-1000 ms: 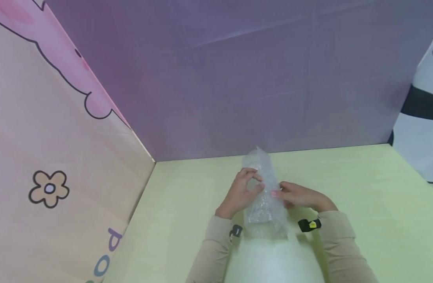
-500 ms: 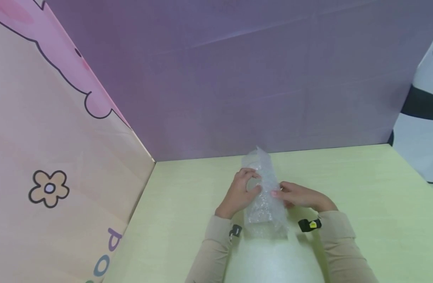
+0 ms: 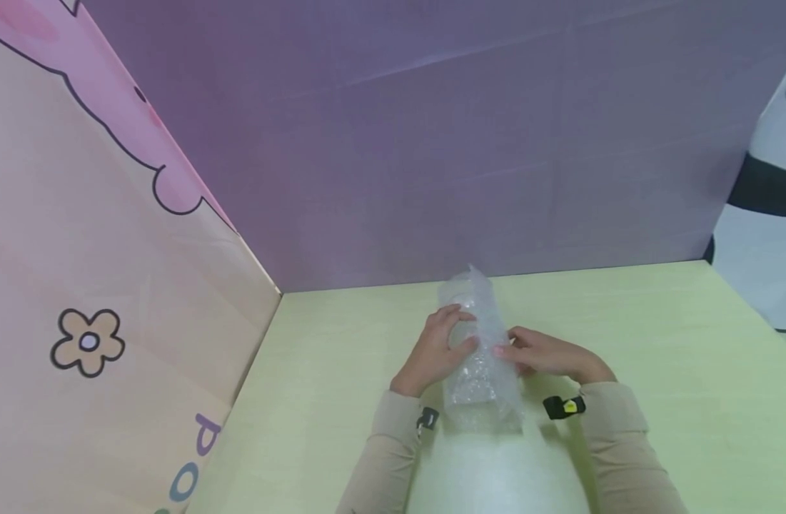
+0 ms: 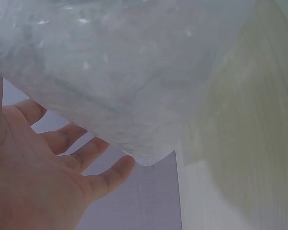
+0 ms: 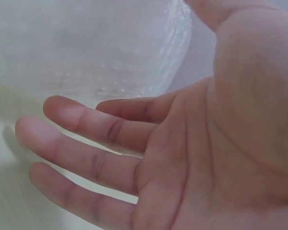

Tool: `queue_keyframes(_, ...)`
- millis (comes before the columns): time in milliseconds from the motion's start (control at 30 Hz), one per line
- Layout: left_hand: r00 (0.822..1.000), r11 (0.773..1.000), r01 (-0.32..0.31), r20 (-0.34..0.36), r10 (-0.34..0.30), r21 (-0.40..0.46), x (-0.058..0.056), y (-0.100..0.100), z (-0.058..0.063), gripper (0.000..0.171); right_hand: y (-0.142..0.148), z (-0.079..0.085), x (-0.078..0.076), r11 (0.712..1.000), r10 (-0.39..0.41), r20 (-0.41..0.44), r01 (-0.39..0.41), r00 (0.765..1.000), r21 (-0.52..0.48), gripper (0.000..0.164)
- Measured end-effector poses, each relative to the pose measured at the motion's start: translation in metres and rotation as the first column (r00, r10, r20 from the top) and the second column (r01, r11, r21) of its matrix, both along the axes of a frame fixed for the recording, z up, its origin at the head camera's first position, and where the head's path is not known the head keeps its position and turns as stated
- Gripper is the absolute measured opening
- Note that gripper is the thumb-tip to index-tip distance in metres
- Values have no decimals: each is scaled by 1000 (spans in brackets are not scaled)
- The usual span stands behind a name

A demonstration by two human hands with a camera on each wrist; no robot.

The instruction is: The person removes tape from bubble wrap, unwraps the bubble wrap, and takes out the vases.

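A long bundle of clear bubble wrap [image 3: 479, 382] lies on the table in the head view, its far end near the purple backdrop. Across its left side my left hand [image 3: 434, 353] holds the bundle, thumb and fingers bent over the top. From the right, my right hand [image 3: 543, 355] pinches the wrap's side edge, thumb on top and forefinger low. In the left wrist view the fingertips [image 4: 127, 163] meet the underside of the wrap [image 4: 134, 72]. The right wrist view has the other fingers [image 5: 77, 148] spread loosely below the wrap [image 5: 96, 48]. What is inside the bundle is hidden.
The pale yellow-green table [image 3: 656, 343] runs back to a purple backdrop [image 3: 431, 143]. A printed panel [image 3: 174, 300] with a flower stands along the left edge, and another panel [image 3: 762, 264] in white and black at the right.
The left fingers and thumb shift slightly on the wrap, and its far tip leans a touch to the right. The right hand keeps its pinch, its wrist moved marginally rightward.
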State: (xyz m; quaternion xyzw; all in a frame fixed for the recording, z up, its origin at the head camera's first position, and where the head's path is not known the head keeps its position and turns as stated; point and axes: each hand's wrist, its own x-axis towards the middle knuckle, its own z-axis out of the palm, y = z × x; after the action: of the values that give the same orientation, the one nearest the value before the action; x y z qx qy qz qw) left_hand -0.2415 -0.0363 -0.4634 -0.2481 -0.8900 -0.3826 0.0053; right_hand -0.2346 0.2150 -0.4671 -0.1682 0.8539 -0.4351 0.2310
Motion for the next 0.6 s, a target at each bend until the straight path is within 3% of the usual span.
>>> queue_keyframes(600,999,999,0,33,1,-41,5,1,5,55,11,8,2,999,-9,20,10,1000,-38,69)
